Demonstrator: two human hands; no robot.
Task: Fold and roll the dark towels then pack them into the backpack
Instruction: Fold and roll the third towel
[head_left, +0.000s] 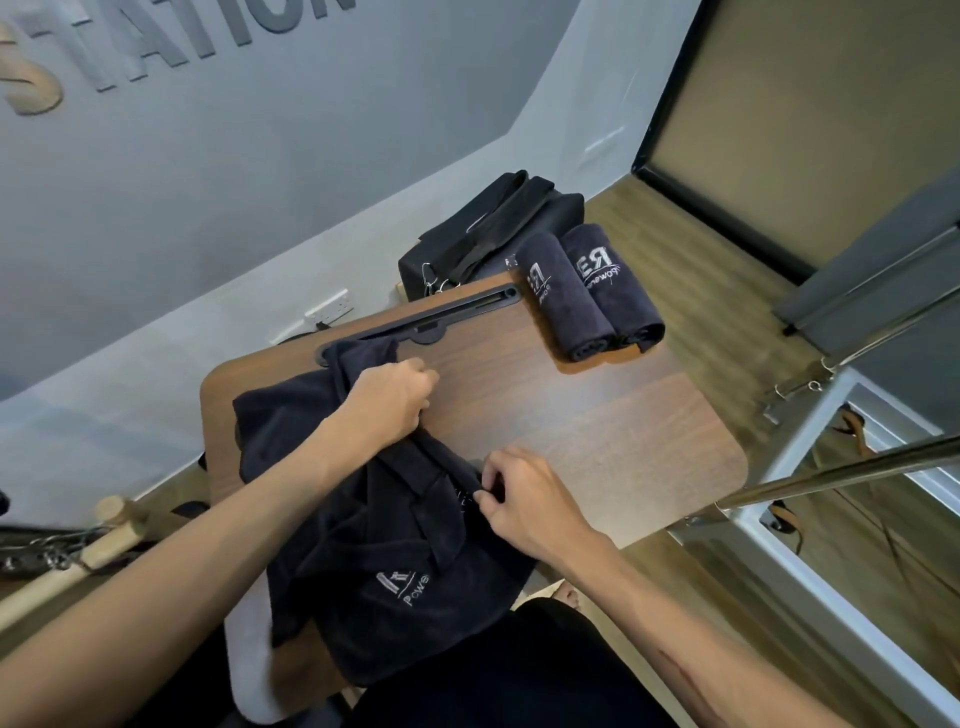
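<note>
We see a loose dark towel (363, 545) crumpled at the near left of the wooden surface (571, 426). The left hand (389, 400) clutches its far fold; the right hand (524, 499) pinches its edge with curled fingers (485, 506). Two rolled towels (592, 291) lie far right, beside the black backpack (488, 234).
</note>
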